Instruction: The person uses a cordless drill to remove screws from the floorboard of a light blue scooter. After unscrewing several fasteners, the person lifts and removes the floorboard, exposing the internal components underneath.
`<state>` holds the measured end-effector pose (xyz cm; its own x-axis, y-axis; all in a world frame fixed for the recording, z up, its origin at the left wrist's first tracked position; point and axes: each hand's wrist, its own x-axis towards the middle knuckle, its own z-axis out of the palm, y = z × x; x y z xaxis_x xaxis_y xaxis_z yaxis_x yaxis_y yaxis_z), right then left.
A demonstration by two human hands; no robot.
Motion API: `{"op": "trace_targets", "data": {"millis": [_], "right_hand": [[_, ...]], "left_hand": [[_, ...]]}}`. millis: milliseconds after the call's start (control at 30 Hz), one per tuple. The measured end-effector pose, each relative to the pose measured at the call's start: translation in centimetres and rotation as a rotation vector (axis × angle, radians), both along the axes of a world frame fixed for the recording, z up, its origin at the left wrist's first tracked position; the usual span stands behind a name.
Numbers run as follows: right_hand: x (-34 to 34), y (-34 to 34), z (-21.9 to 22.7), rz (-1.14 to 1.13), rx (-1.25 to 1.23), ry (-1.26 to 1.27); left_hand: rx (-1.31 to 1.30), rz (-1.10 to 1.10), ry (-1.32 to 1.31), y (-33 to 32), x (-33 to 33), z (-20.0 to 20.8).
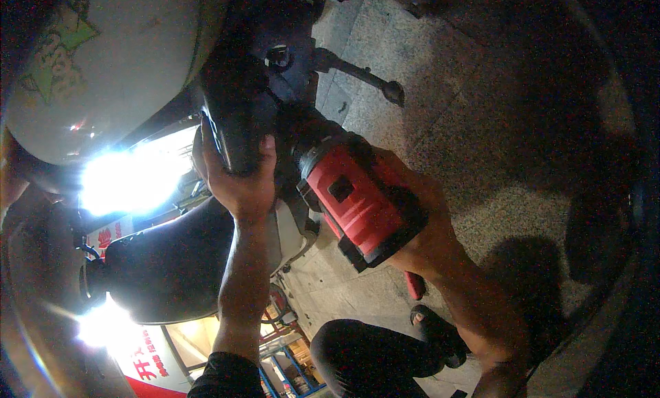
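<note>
My left hand [240,185] grips the lower end of a long black part [240,102], fingers on its left side and thumb on its right. That part looks like a dark fender or panel of a scooter. My right hand [423,212] is closed round the handle of a red and black cordless power tool [354,198], like an impact wrench or drill. The tool's black nose points up and left toward the dark metalwork beside the panel. Shadow hides its tip, so contact there cannot be told.
A pale rounded body panel [117,68] with a green decal fills the upper left. Below it lies a black scooter seat [175,260]. A dark lever-like stand [361,74] juts over the stone-tiled floor [447,116]. Bright lamps glare at left; a blue-framed shelf [278,374] stands below.
</note>
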<state>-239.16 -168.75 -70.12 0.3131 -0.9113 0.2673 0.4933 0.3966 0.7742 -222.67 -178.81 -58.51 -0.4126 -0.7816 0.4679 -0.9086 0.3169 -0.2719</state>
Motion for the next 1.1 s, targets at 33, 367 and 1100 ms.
{"op": "trace_targets", "data": {"millis": [33, 367, 1100], "right_hand": [[0.1, 0.0, -0.1, -0.026, -0.026, -0.034], [0.7, 1.3, -1.1, 0.009, 0.018, 0.568], [-8.3, 4.5, -0.7, -1.073, -0.438, 2.525]], "left_hand": [[-0.011, 0.007, -0.019, 0.1, -0.2, -0.1], [0.021, 0.056, -0.028, 0.3, -0.1, -0.1], [0.144, -0.102, 0.137, 0.1, -0.1, -0.4]]}}
